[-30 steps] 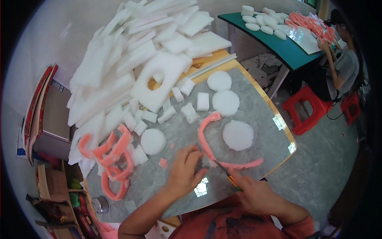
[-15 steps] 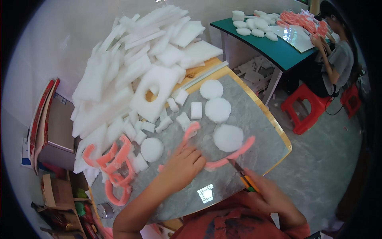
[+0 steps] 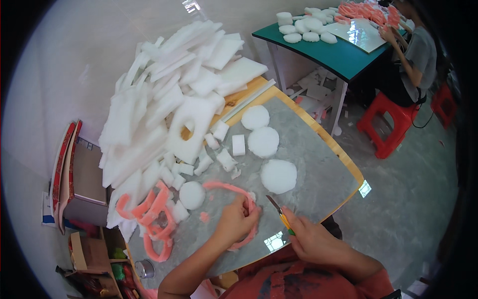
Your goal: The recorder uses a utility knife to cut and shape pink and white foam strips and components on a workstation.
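Note:
My left hand [image 3: 237,219] pinches a long curved strip of pink foam [image 3: 225,186] over the grey tabletop. The strip bends from the far left around past my fingers and back toward me. In my right hand [image 3: 312,236] is a yellow and green utility knife [image 3: 285,221], its blade out and pointing up and to the left. The blade is apart from the strip. Several pink foam pieces [image 3: 155,214] lie heaped to the left, some curled into rings. A white foam disc [image 3: 192,195] rests between that heap and the strip.
White foam sheets [image 3: 149,104] are piled at the far left of the table. Other white discs [image 3: 279,176] and small blocks [image 3: 238,145] lie beyond my hands. A metal tin [image 3: 145,269] stands near left. A person sits at a green table [image 3: 318,52] at the far right.
The pink strip has swung from extending right under the blade to curving around my left hand. The knife has drawn back from it. The whole view has shifted slightly.

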The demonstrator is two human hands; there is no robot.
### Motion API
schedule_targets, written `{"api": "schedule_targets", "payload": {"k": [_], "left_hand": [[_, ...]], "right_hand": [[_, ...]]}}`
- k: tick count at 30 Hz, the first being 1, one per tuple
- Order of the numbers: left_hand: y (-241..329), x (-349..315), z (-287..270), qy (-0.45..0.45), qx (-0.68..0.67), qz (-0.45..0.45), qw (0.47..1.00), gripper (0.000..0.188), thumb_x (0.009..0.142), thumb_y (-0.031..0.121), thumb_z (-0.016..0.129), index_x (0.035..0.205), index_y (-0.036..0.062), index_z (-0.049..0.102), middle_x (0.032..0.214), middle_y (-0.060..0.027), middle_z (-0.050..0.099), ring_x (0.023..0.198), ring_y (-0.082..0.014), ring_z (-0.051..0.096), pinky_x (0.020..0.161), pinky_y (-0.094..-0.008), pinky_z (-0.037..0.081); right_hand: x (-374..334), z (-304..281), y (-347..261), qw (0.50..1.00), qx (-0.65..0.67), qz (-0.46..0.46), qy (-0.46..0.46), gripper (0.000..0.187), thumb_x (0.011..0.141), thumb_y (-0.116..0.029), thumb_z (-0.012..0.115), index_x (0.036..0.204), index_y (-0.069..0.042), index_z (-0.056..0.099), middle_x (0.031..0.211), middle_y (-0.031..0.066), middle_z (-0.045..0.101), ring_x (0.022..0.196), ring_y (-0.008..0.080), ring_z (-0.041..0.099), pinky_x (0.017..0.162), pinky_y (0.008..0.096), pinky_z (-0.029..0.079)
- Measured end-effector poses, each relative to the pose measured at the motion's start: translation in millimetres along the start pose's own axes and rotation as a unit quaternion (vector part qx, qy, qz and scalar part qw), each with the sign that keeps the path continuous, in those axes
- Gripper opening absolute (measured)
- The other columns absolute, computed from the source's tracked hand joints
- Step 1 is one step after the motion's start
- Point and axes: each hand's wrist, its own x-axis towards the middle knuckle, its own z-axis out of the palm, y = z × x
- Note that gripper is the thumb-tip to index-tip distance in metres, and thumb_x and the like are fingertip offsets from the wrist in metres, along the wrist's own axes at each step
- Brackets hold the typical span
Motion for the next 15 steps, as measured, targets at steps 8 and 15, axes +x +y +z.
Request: {"api": "schedule_targets", "payload": {"k": [8, 15], "left_hand": [[-11.4, 4.8, -7.7, -0.085, -0.345, -0.130, 0.926, 0.020, 0.094, 0.021, 0.055, 0.095, 0.0048, 0.044, 0.071, -0.0071, 0.063, 0.052, -0.0109, 0.060, 0.042, -0.0201, 0.046], [-16.8, 10.8, -5.7, -0.108, -0.402, -0.161, 0.895, 0.021, 0.096, 0.024, 0.051, 0.095, 0.0044, 0.043, 0.074, -0.0091, 0.064, 0.054, -0.0131, 0.063, 0.044, -0.0209, 0.049]], "right_hand": [[29.0, 5.6, -9.1, 0.997, -0.071, -0.009, -0.012, 0.067, 0.079, -0.005, 0.052, 0.140, 0.005, 0.024, 0.089, 0.0228, 0.053, 0.060, 0.0384, 0.058, 0.052, 0.0449, 0.049], [39.1, 12.0, -8.8, 0.996, -0.082, -0.008, -0.029, 0.067, 0.077, -0.005, 0.053, 0.139, 0.005, 0.027, 0.088, 0.0221, 0.053, 0.058, 0.0381, 0.058, 0.050, 0.0444, 0.049]]}}
